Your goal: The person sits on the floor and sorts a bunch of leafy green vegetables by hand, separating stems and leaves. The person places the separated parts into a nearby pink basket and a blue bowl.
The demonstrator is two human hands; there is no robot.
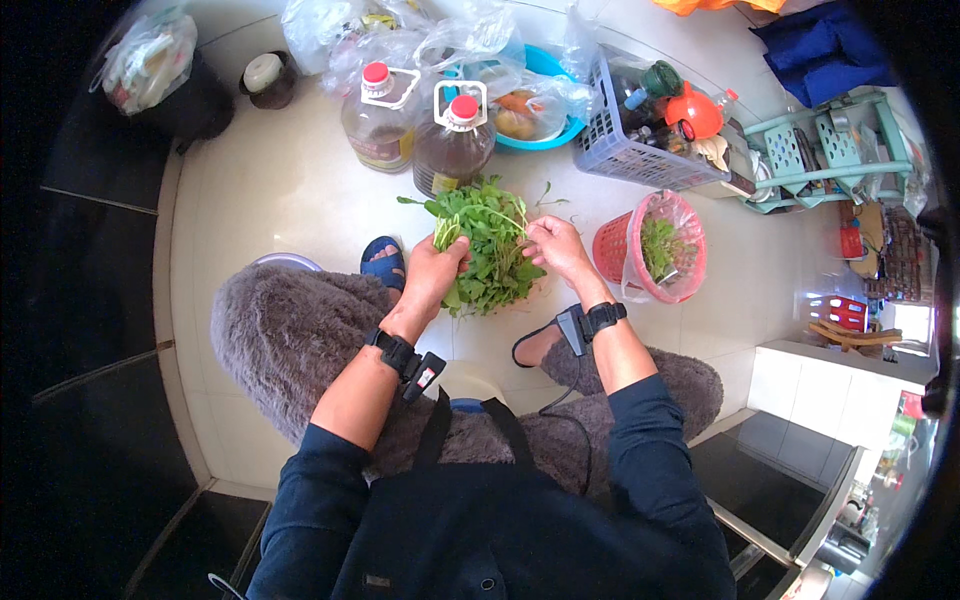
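My left hand (433, 271) is closed around a small bunch of pale green stems (447, 231), whose cut-looking ends point up. Between the thumb and fingers of my right hand (559, 246) is a thin light-green stem (517, 217), reaching over the leaves. Beneath and between both hands lies a pile of leafy greens (495, 279) on the tiled floor. To the right of my right hand stands a pink plastic waste basket (611, 244), lined with a clear bag and holding green scraps (661, 247).
Two large oil jugs (379, 139) with red caps stand beyond the greens. Behind them are plastic bags (465, 37) and a blue basin (551, 64). A grey-blue crate (645, 161) holds bottles and a red funnel (694, 112). A green rack (832, 150) stands farther right.
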